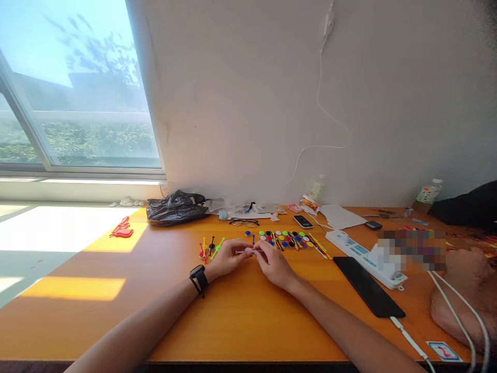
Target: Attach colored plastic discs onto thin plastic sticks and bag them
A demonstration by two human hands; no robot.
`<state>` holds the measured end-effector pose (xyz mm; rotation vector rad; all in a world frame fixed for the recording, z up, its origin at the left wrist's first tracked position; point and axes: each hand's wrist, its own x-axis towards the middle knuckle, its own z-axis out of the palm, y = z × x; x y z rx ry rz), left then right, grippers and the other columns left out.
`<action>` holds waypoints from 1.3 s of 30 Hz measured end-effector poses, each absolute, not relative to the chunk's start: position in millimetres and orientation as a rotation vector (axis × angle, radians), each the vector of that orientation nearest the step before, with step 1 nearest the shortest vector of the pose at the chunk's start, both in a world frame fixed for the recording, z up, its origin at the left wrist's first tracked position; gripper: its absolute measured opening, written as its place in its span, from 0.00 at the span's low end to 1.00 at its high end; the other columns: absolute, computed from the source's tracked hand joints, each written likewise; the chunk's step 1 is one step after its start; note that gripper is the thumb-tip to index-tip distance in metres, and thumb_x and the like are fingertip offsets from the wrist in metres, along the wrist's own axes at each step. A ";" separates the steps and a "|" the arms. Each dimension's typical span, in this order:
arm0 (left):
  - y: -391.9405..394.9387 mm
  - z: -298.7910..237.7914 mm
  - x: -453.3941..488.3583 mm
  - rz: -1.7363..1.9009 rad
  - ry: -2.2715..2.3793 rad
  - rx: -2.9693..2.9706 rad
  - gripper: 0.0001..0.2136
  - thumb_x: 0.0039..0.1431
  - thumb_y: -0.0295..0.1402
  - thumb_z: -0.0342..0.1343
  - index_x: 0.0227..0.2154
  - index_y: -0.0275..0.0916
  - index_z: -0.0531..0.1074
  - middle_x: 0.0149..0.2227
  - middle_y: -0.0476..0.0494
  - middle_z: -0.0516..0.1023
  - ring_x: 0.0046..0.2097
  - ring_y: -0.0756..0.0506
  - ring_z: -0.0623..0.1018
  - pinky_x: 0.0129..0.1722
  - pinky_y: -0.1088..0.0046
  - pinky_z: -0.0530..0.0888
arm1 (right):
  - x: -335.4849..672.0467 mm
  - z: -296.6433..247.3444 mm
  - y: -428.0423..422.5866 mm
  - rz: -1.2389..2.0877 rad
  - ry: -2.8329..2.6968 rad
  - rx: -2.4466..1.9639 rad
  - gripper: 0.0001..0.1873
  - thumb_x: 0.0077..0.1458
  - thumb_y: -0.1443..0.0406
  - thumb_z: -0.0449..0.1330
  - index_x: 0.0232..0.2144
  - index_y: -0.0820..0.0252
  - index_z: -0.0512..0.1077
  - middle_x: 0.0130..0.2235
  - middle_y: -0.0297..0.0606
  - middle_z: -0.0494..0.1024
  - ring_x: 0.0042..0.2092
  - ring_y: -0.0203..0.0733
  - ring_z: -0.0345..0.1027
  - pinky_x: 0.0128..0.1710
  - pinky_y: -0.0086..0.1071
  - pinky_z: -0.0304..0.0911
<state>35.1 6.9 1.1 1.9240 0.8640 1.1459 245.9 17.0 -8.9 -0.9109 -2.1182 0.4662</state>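
My left hand (227, 257) and my right hand (274, 263) meet over the orange table (233, 316), fingers pinched on the two ends of a thin white stick (245, 252) with a small disc on it. A black watch sits on my left wrist (199, 278). Just behind the hands lies a spread of small coloured discs and sticks (289, 240). A few assembled coloured sticks (210, 247) lie to the left of my left hand.
A black phone (368, 292) on a cable and a white power strip (363, 256) lie right. Glasses (244, 223), a black plastic bag (175, 207), another phone (303, 221), papers and bottles line the wall. A red object (122, 229) lies left. Another person's arm (462, 290) rests far right.
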 end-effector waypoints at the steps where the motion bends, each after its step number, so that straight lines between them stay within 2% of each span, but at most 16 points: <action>1: 6.4 2.0 35.3 1.143 0.850 1.915 0.20 0.66 0.49 0.61 0.43 0.35 0.84 0.42 0.36 0.85 0.44 0.40 0.83 0.46 0.66 0.79 | 246.0 -9.2 17.3 0.470 -2.120 -0.908 0.07 0.69 0.65 0.54 0.38 0.55 0.71 0.38 0.38 0.75 0.38 0.43 0.70 0.38 0.34 0.62; 8: 3.0 8.4 37.1 1.153 0.837 1.917 0.20 0.67 0.49 0.61 0.44 0.36 0.84 0.42 0.37 0.85 0.44 0.40 0.83 0.47 0.66 0.79 | 245.4 -8.4 16.3 0.471 -2.097 -0.895 0.07 0.70 0.65 0.53 0.39 0.55 0.71 0.39 0.38 0.76 0.39 0.44 0.71 0.42 0.36 0.64; 18: 4.3 3.7 34.5 1.120 0.858 1.995 0.19 0.70 0.48 0.58 0.45 0.37 0.84 0.43 0.37 0.85 0.44 0.41 0.83 0.44 0.68 0.79 | 246.1 -7.3 16.9 0.479 -2.106 -0.919 0.07 0.70 0.65 0.53 0.38 0.55 0.70 0.38 0.38 0.75 0.38 0.43 0.69 0.40 0.35 0.62; 28: 3.3 4.3 35.7 1.109 0.901 2.021 0.19 0.70 0.48 0.57 0.44 0.38 0.84 0.44 0.37 0.86 0.45 0.40 0.84 0.47 0.65 0.80 | 247.0 -11.0 18.5 0.473 -2.128 -0.931 0.08 0.71 0.63 0.54 0.37 0.55 0.70 0.36 0.37 0.76 0.36 0.43 0.69 0.38 0.34 0.61; 39: 3.4 6.7 36.8 1.138 0.857 2.001 0.20 0.69 0.49 0.58 0.46 0.37 0.83 0.46 0.34 0.85 0.47 0.39 0.83 0.49 0.64 0.80 | 246.4 -10.2 17.1 0.484 -2.128 -0.898 0.07 0.70 0.65 0.53 0.38 0.54 0.70 0.38 0.38 0.78 0.39 0.44 0.71 0.40 0.35 0.63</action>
